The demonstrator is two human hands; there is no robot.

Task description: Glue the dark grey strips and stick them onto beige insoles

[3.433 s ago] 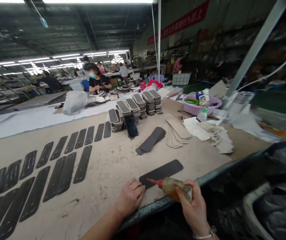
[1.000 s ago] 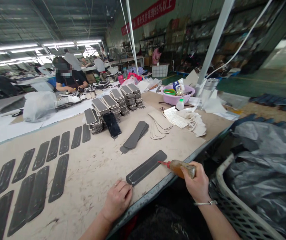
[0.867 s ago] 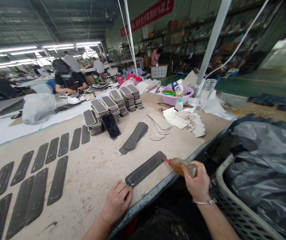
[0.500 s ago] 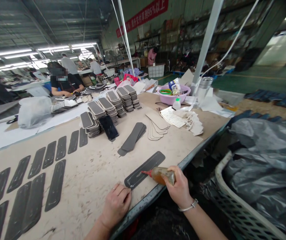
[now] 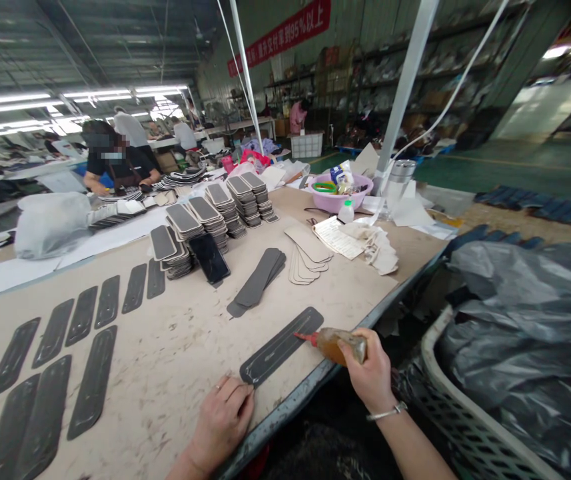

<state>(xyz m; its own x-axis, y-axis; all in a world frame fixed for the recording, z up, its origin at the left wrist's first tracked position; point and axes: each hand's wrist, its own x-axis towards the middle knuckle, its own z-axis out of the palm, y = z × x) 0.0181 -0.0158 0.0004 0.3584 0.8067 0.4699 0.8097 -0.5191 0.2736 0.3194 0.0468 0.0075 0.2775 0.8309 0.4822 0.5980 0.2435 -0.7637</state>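
Note:
My right hand (image 5: 372, 373) is wrapped around a glue bottle (image 5: 338, 343), amber inside with a red nozzle. It is tilted left, the nozzle tip at the surface of a dark grey rounded strip (image 5: 280, 347). Shiny glue lines run along this strip near its edges, with a small streak at the middle. My left hand (image 5: 225, 410) rests on the table, fingers curled together, thumb and fingertips at the strip's near left corner. Beyond the strip lie a fan of plain grey strips (image 5: 258, 280) and a fan of beige pieces (image 5: 308, 250).
Several glue-streaked strips (image 5: 92, 380) lie in rows at left. Behind stand stacks of grey pieces (image 5: 200, 210) with a phone (image 5: 208, 258) leaning on them. A purple basin (image 5: 340, 199) is at the back. A plastic basket (image 5: 445, 373) stands right of the table edge. A co-worker (image 5: 120, 160) sits opposite.
The bottle's nozzle has moved along the strip toward its far right end. My left hand stays at the near corner. The whole view has shifted slightly.

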